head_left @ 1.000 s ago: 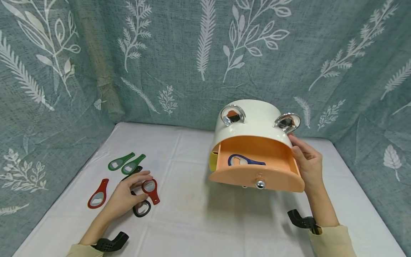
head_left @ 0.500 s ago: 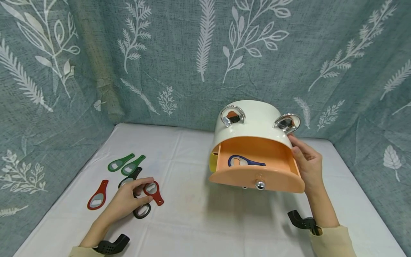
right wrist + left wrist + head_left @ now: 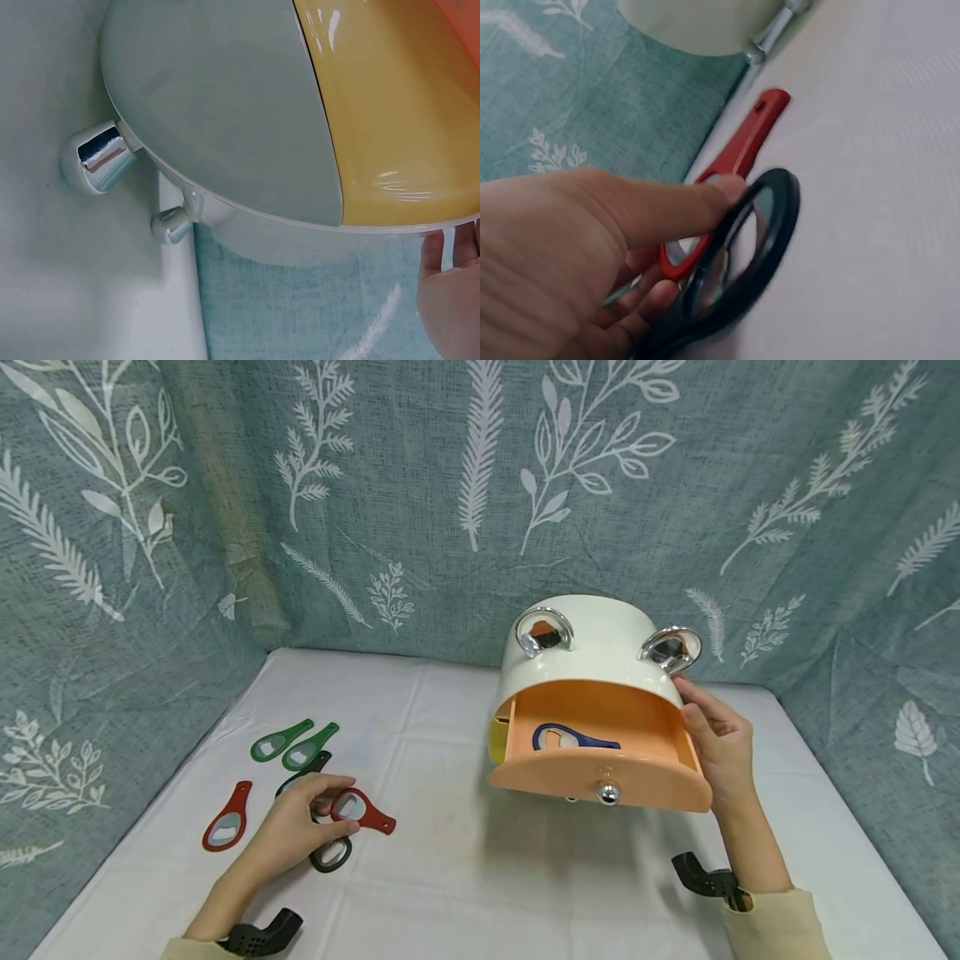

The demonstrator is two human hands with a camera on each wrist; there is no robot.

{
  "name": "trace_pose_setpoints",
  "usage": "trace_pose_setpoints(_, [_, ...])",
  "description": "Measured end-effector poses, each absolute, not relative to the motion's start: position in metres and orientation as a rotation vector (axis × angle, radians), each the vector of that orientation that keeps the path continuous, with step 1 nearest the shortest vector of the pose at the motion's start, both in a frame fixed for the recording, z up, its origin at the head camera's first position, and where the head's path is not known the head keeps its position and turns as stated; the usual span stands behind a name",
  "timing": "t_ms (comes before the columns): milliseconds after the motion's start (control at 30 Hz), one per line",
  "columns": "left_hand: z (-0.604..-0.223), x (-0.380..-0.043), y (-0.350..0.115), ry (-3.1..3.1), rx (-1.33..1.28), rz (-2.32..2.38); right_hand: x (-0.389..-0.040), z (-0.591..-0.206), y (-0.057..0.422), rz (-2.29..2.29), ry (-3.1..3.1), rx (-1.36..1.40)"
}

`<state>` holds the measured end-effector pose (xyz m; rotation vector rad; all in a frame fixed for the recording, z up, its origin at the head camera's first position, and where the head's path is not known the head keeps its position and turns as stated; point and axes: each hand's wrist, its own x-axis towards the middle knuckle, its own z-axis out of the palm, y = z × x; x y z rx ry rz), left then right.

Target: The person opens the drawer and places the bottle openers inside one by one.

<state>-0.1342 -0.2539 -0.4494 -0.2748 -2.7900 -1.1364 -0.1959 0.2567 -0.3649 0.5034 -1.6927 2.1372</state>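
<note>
My left hand [image 3: 300, 827] pinches a red bottle opener [image 3: 365, 810] by its round end between thumb and fingers. Its handle points right in the head view. A black bottle opener [image 3: 776, 247] lies right by the thumb, partly covered by the hand; whether the hand touches it, I cannot tell. Fingers of my right hand [image 3: 722, 747] rest against the right side of a white drawer box [image 3: 588, 631] with silver ring eyes. Its orange top drawer [image 3: 600, 777] is pulled out, with a blue bottle opener [image 3: 573, 737] inside.
Two green bottle openers [image 3: 303, 752] lie at the left, with another black opener [image 3: 311, 766] just in front. A second red opener [image 3: 225, 822] sits further left. Below the orange drawer is a yellow drawer [image 3: 397, 127]. Silver feet [image 3: 101, 157] support the box. A patterned curtain [image 3: 420, 485] hangs behind.
The red bottle opener in my left hand has turned, its handle swinging from pointing toward me to pointing right. My right hand and the drawer box have stayed in place.
</note>
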Motion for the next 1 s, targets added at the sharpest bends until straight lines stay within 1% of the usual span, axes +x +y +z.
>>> trace_pose_setpoints(333, [-0.4512,-0.1333,-0.2538,-2.728,-0.385,-1.011,-0.1961,-0.3646,0.2564,2.125,-1.701,0.490])
trace_pose_setpoints(1000, [-0.4521,-0.1323,-0.2552,-2.726,-0.376,-0.990,-0.1942,-0.3651,0.2564,2.114,-1.715,0.492])
